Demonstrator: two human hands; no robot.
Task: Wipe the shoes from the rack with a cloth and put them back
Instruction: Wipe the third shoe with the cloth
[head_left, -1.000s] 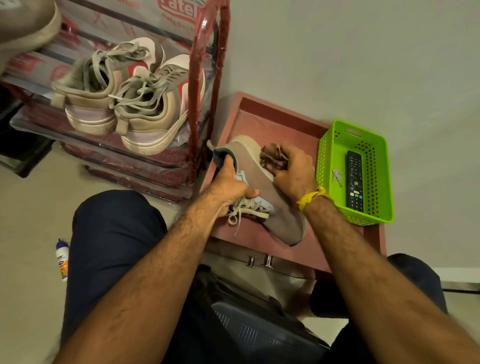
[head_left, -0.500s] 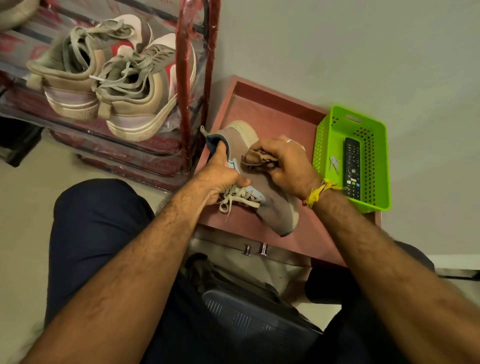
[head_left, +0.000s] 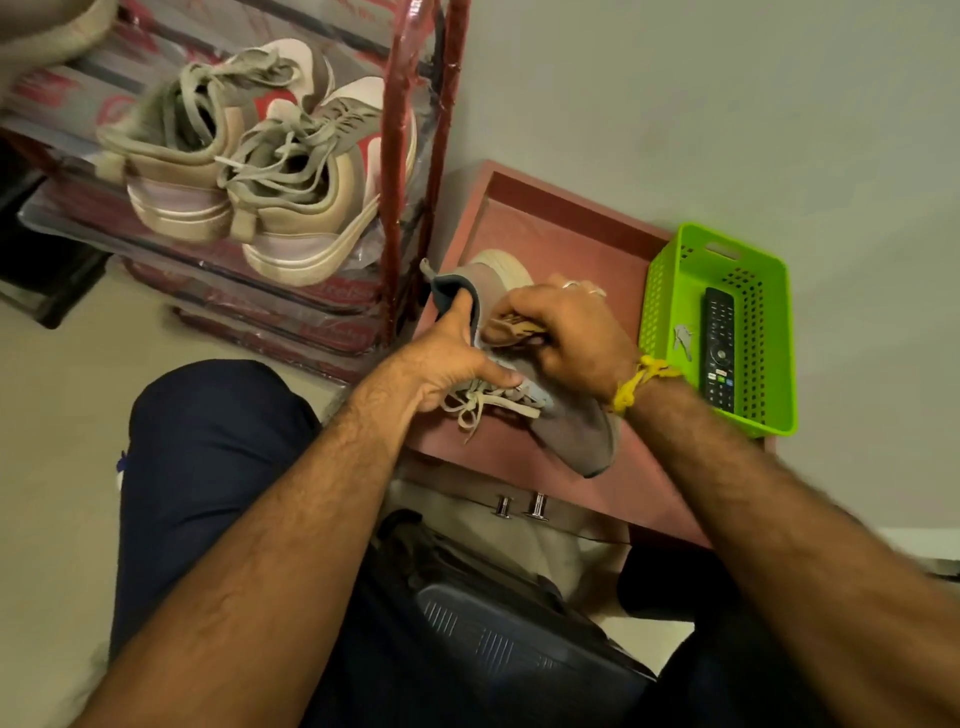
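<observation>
Shoe (head_left: 566, 421): grey-brown knit sneaker with a cream sole, pale laces tied in a loose bow and a dark blue-grey collar lining. It lies tilted on the reddish-brown tabletop (head_left: 571, 228), heel toward the rack, toe toward you.

Rack (head_left: 410, 156): red-framed, plastic-wrapped, standing just left of the table. On one shelf sits a pair of beige sneakers (head_left: 249, 176), heels outward, laces loose.

Green basket (head_left: 670, 291): at the table's right edge, holding a black remote (head_left: 719, 348) and a small pale object, too blurred to identify.

Your left hand (head_left: 447, 358): grips the shoe at the collar, thumb hooked inside the opening, the other fingers curled over the lace area.

Your right hand (head_left: 566, 332): fingers curled, pinching a small brown cloth (head_left: 511, 330) against the shoe's upper just below the collar. A yellow thread is tied round that wrist.
</observation>
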